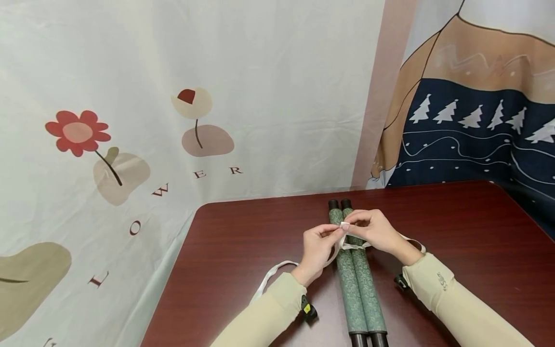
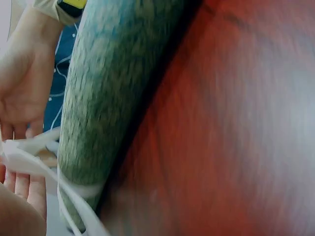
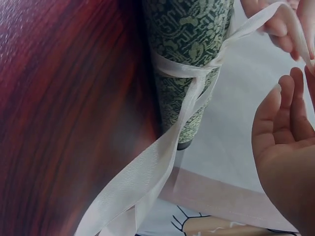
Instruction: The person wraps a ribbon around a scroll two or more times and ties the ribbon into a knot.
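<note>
Two slim rolls of a green brocade scroll [image 1: 361, 289] with dark end knobs lie side by side on the table. A white ribbon [image 3: 130, 187] wraps around them, crossing over itself in the right wrist view. Just above the rolls, my left hand [image 1: 318, 248] pinches the ribbon between thumb and fingertips. Facing it, my right hand [image 1: 377, 233] pinches the ribbon too, its fingertips close against the left ones. One long ribbon length trails past the left forearm; another loops behind the right wrist. In the left wrist view, motion blurs the ribbon [image 2: 74, 194] and scroll.
The dark red table [image 1: 243, 241] has a back edge against a pale curtain [image 1: 282, 96] printed with flowers and letters. At the right hangs navy cloth [image 1: 468, 149] with white trees. Each wrist carries a small black device [image 1: 309, 311].
</note>
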`<state>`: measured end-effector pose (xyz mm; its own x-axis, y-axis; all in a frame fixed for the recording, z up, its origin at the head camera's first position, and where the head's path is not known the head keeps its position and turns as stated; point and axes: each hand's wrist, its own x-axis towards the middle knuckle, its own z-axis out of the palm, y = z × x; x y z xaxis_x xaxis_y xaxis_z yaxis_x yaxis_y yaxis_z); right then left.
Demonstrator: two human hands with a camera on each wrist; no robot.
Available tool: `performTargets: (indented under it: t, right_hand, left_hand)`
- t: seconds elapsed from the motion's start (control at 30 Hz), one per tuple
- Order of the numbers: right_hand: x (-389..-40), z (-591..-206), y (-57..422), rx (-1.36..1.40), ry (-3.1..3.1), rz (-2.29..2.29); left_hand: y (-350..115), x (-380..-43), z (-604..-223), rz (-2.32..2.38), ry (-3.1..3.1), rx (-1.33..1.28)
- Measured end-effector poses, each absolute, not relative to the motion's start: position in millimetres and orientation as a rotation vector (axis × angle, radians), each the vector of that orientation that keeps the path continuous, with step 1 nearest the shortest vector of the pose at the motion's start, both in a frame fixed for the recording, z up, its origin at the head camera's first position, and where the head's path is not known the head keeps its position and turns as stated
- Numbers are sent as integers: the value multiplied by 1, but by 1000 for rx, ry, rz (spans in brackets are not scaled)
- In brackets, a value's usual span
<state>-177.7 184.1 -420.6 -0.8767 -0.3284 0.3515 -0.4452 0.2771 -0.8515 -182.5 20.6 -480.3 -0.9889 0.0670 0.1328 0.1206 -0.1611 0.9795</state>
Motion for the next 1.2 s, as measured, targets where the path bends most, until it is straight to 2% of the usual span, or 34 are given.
performTargets:
  t: [0.17,0.37,0.5,0.77,1.1,1.2]
  right_hand:
    - [-176,-419,182,671,-2433,1641]
    - [-186,-439,186,642,-2439,1676]
    - [-191,-450,191,599,-2453,1710]
    - [-189,-451,197,587,-2479,1703]
    - [-175,-422,190,598,-2472,1667]
    - [-179,-427,193,586,-2483,1649]
  left_hand:
    - [3,-197,-471,-2205,-2135,-338]
    - [-16,-216,-463,-1414,-2679,-618]
    - [-20,-230,-466,-1168,-2898,-736]
    - [-18,-244,-477,-1102,-3070,-763]
    - [-28,-235,-477,-1140,-3032,-718]
    - [-33,-230,-473,-1227,-2969,-712]
